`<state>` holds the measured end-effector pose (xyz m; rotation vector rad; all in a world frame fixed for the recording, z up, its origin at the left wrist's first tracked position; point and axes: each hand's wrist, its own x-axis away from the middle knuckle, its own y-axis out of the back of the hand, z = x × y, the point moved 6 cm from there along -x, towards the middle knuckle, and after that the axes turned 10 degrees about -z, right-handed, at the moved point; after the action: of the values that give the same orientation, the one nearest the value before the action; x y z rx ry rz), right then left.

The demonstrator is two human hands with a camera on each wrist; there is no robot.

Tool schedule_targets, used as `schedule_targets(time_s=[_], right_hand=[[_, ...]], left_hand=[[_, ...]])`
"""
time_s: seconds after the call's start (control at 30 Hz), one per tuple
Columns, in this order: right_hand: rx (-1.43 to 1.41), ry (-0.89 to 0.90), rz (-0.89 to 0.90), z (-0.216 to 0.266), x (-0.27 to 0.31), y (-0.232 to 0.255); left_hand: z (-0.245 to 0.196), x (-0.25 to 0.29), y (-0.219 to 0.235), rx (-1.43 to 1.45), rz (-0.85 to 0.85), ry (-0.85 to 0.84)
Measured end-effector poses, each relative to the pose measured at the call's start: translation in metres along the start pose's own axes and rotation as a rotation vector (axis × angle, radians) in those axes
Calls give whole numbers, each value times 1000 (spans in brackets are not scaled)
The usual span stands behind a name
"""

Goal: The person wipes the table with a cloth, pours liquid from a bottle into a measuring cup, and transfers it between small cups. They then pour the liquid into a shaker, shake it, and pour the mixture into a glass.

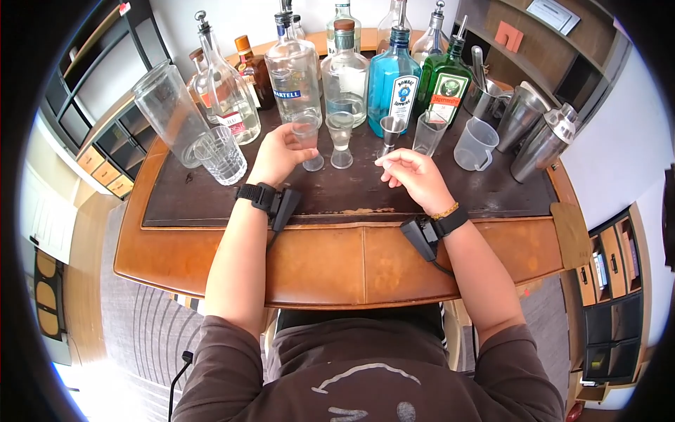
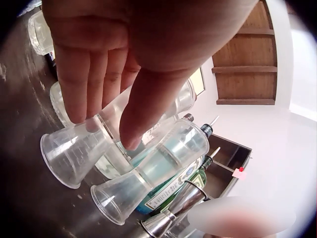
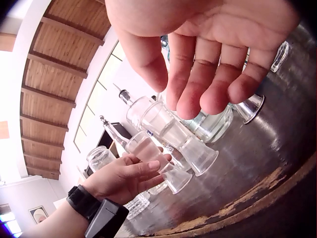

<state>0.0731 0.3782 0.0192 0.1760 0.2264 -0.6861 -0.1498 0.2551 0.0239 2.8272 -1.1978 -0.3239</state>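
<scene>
My left hand (image 1: 283,151) curls its fingers and thumb round the waist of a clear plastic double-ended measuring cup (image 1: 306,133), which stands upright on the dark tabletop. Just right of it is a second such cup (image 1: 341,137), with clear liquid in its upper part. My right hand (image 1: 415,176) hovers, fingers relaxed and holding nothing, in front of a steel jigger (image 1: 391,133). In the left wrist view the gripped cup (image 2: 74,153) is partly hidden by fingers. From the right wrist, my fingers (image 3: 213,99) hang loosely bent above the table.
Behind stand several bottles, among them a blue one (image 1: 395,84) and a green one (image 1: 446,84). To the left are a tall glass (image 1: 169,105) and a cut-glass tumbler (image 1: 221,158). A clear glass (image 1: 429,133), plastic jug (image 1: 476,144) and steel shakers (image 1: 541,144) stand to the right.
</scene>
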Motion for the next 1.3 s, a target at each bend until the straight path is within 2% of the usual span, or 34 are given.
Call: schedule_targets(time_s=[0.17, 0.37, 0.43, 0.47, 0.5, 0.57, 0.6, 0.73, 0.97, 1.03, 1.1, 1.17, 1.3], right_hand=[[0, -16, 16, -1, 0, -1], [-6, -39, 35, 4, -1, -5], [-77, 83, 8, 23, 1, -11], [-146, 63, 14, 31, 3, -16], [-145, 60, 15, 35, 5, -21], [-86, 196, -34, 45, 9, -26], [-35, 282, -68, 40, 9, -26], [-36, 264, -195, 37, 9, -23], [-171, 155, -181, 21, 4, -17], [-258, 128, -210, 20, 4, -12], [-284, 134, -203, 24, 4, -8], [-178, 176, -305, 23, 2, 6], [-186, 220, -379, 26, -3, 24]], left_hand=[[-11, 5, 2, -53, 32, 12], [-69, 31, -1, -121, 51, -79], [-80, 41, -14, -115, 124, -128], [-83, 46, -20, -118, 130, -164], [-83, 49, -28, -94, 159, -170], [-83, 57, -44, -85, 210, -124], [-76, 56, -49, -98, 215, -181], [-73, 59, -62, -114, 212, -218], [-65, 60, -72, -62, 187, -228], [-65, 62, -69, -133, 184, -229], [-62, 59, -64, -106, 173, -220], [-60, 55, -59, -88, 129, -200], [-63, 49, -45, -94, 32, -210]])
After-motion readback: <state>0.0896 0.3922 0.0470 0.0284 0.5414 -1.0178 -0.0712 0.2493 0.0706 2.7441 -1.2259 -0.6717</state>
